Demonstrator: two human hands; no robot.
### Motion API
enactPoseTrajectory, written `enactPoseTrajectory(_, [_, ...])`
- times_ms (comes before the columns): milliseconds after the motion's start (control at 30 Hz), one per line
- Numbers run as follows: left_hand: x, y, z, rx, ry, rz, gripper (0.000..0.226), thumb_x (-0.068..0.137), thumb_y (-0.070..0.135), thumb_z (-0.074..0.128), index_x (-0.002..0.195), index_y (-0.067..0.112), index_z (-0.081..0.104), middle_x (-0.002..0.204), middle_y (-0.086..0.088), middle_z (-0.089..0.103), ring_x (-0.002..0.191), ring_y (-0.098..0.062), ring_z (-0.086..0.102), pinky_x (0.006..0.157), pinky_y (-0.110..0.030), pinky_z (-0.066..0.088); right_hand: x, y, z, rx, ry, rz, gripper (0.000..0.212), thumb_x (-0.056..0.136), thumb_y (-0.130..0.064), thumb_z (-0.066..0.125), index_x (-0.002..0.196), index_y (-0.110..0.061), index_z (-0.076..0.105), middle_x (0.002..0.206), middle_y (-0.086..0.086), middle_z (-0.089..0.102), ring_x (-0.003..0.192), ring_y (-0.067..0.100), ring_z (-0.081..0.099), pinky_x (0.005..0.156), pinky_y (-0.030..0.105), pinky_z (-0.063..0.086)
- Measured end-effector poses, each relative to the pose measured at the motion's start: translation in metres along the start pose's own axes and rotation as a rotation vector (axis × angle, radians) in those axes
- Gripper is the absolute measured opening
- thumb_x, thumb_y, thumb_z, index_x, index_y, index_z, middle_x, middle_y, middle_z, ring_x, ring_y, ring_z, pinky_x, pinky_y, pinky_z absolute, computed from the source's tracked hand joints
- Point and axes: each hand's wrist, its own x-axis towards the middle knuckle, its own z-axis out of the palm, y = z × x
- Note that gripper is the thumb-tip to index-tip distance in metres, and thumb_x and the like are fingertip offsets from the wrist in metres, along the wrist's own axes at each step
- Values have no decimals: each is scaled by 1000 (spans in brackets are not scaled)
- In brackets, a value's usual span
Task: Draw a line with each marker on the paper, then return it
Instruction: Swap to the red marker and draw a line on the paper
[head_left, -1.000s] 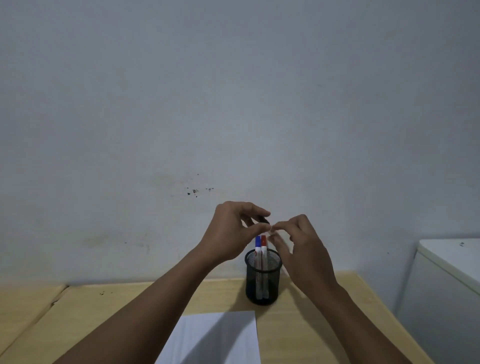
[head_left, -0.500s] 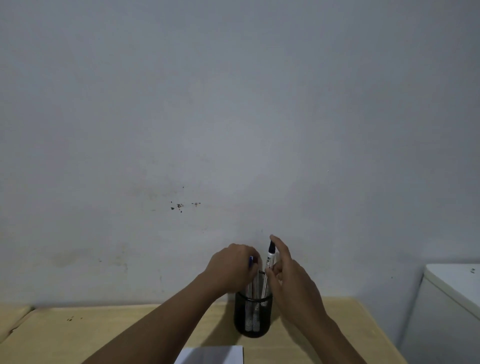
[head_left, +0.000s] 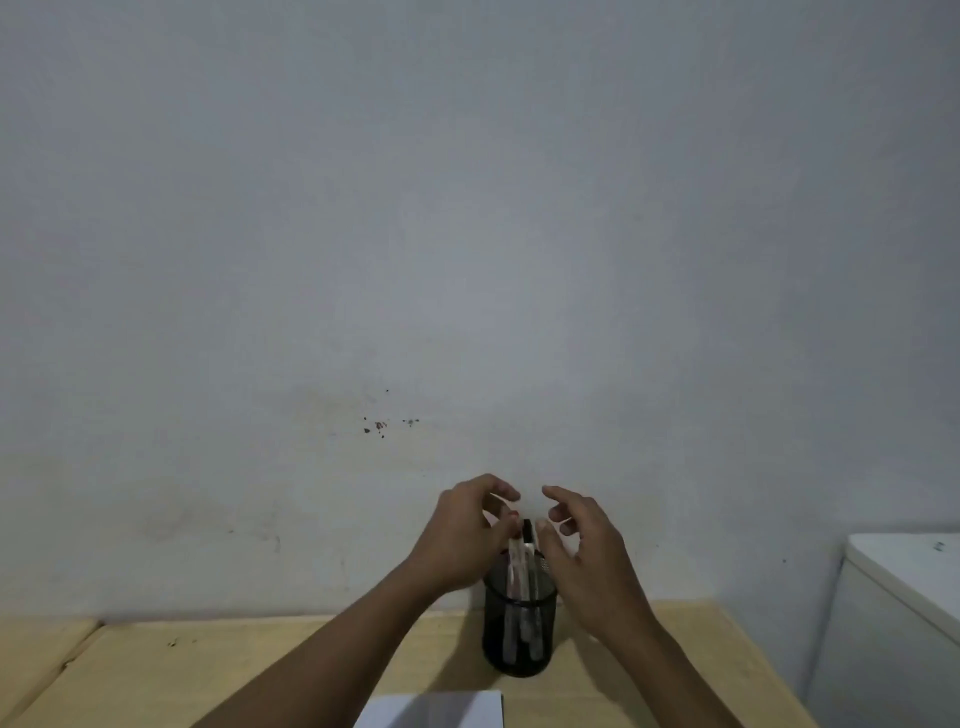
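I see the markers (head_left: 521, 571) standing upright in the black mesh pen cup (head_left: 519, 642) on the wooden worktop (head_left: 260, 670), my left hand (head_left: 467, 535) pinching a red-capped one, my right hand (head_left: 582, 551) released beside, paper (head_left: 441, 712) nearer me.

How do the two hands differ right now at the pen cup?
The left hand pinches a marker top in the mesh cup; the right hand is open, fingers spread, touching nothing visible. The left hand covers the cup's left rim; the right hangs beside it. Both hover at cup-top height.
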Motion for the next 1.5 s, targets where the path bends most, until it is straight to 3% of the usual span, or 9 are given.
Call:
enactPoseTrajectory(133, [-8,26,-51,-349,254,-80,13,92,16,65,100,19,75,83,3,76,69,-4,63,64,-20,50,-3,-33,-6,131,-158,1,27,91,-28,70,118,-30,66,98,-16,69,89,-3,65,72,10,50])
enactPoseTrajectory(233, [-29,37,-89,-542,350,-171,11,93,14,64,95,16,75,81,0,74,66,-11,57,50,-13,44,-4,-58,-8,379,-50,44,17,88,-12,74,105,-12,76,87,1,77,72,8,73,72,28,60])
enactPoseTrajectory(433, [-81,37,-120,-642,285,-337,12,91,27,68,95,20,76,93,3,79,81,-17,61,70,-33,44,-20,-118,5,1193,-35,275,11,87,-8,72,96,-2,74,79,7,75,72,19,73,71,33,62])
enactPoseTrajectory(800, [-114,19,-142,-808,361,-547,18,85,30,75,84,13,79,79,2,79,76,-16,57,63,-32,35,-60,-155,43,799,-92,0,14,81,-4,80,93,-11,81,95,3,82,93,14,75,79,21,58])
enactPoseTrajectory(933, [-121,-18,-146,-615,423,-431,9,88,24,72,86,19,78,82,5,78,75,-10,66,69,-31,45,-69,-140,46,717,-80,-5,11,79,-13,83,89,-18,82,94,-1,81,93,14,75,78,24,59])
enactPoseTrajectory(1033, [-133,-71,-136,-150,388,-381,11,85,32,72,75,31,76,75,20,75,80,-2,68,86,-37,51,-79,-120,53,679,-84,57,15,79,-9,83,89,-19,80,90,-5,81,88,13,76,70,16,56])
enactPoseTrajectory(1133, [-146,-119,-122,182,278,-470,15,84,38,70,98,36,73,77,24,70,83,-3,62,93,-38,40,-88,-101,64,677,-115,145,18,80,-4,81,91,-18,79,89,-4,81,91,17,76,79,24,60])
enactPoseTrajectory(1333, [-158,-150,-101,286,173,-508,40,84,29,66,124,32,61,93,18,73,97,-10,62,84,-35,27,-93,-75,83,718,-157,243,14,82,-1,78,95,-6,75,82,11,80,83,25,77,84,39,61])
enactPoseTrajectory(1500, [-160,-164,-97,336,151,-470,54,81,40,66,133,35,52,111,17,69,107,-11,61,91,-38,30,-93,-74,98,735,-175,239,12,87,-7,73,90,4,71,69,13,72,64,22,68,60,29,61])
